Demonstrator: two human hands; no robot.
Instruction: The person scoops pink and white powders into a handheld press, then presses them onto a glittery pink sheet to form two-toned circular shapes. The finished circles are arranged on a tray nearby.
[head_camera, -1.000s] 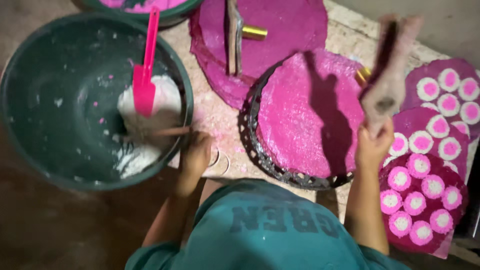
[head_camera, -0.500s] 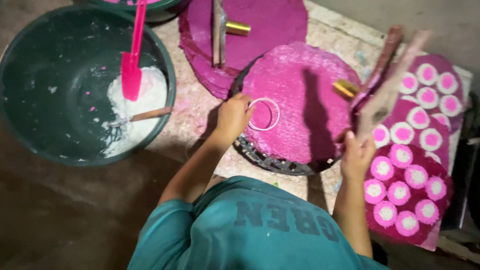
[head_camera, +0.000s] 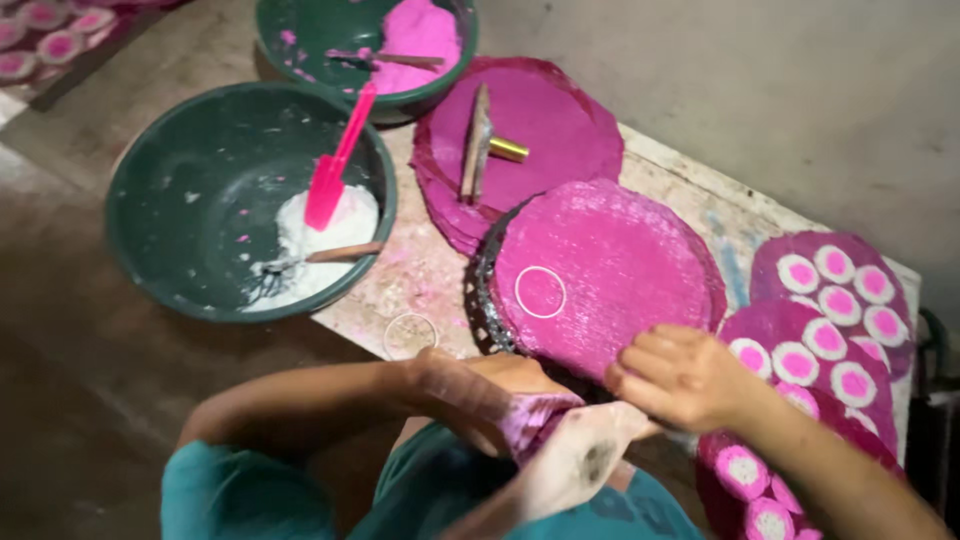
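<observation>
Close to my body, my left hand (head_camera: 490, 395) and my right hand (head_camera: 680, 378) both grip a whitish, pink-stained cloth (head_camera: 575, 455). Just beyond them a round pink disc (head_camera: 610, 270) rests on a dark metal frame. A thin white ring (head_camera: 540, 292) lies on the disc, clear of both hands. A second ring (head_camera: 410, 335) lies on the table to the left of the disc.
A green bowl (head_camera: 180, 190) with white powder (head_camera: 320, 235) and a pink spatula (head_camera: 335, 170) stands at the left. Behind it is another bowl of pink powder (head_camera: 415, 30). A stack of pink discs (head_camera: 550, 120) carries a wooden tool. Pink-and-white rounds (head_camera: 830, 310) lie on sheets at the right.
My left hand left the white ring on the pink disc and drew back to my body. My right hand came down from the raised position, and both hands now hold the cloth.
</observation>
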